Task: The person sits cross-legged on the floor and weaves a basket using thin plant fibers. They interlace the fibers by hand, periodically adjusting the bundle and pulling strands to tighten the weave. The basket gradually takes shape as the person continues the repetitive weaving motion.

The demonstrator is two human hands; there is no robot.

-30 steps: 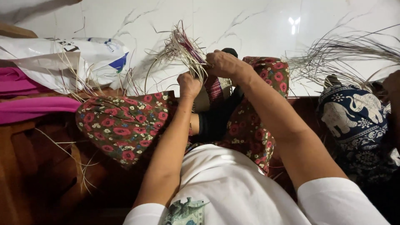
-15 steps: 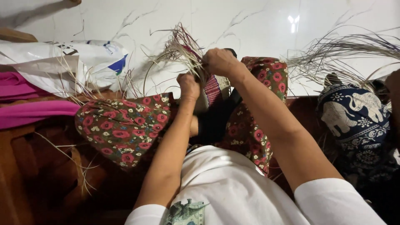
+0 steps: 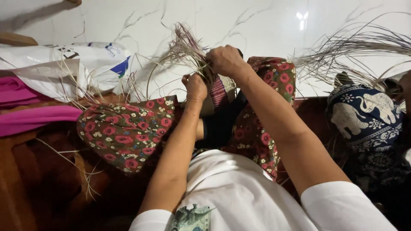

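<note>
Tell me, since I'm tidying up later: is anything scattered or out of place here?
Yes. Loose straw strands lie strewn over the wooden seat and across the white plastic bag, away from the woven piece both hands, left hand and right hand, grip.

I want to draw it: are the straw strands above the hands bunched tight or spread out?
Spread out. The straw strands fan loosely upward from where the right hand and left hand grip them.

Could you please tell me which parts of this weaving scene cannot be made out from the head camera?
- Fingertips of the left hand and right hand: curled into the pale straw strands, so the grip is hidden.
- Small red-and-cream woven piece: mostly covered by both hands.
- Person in the blue elephant-print cloth: cut off by the right edge.
- Second bundle of thin dry strands: its base is hidden.
</note>
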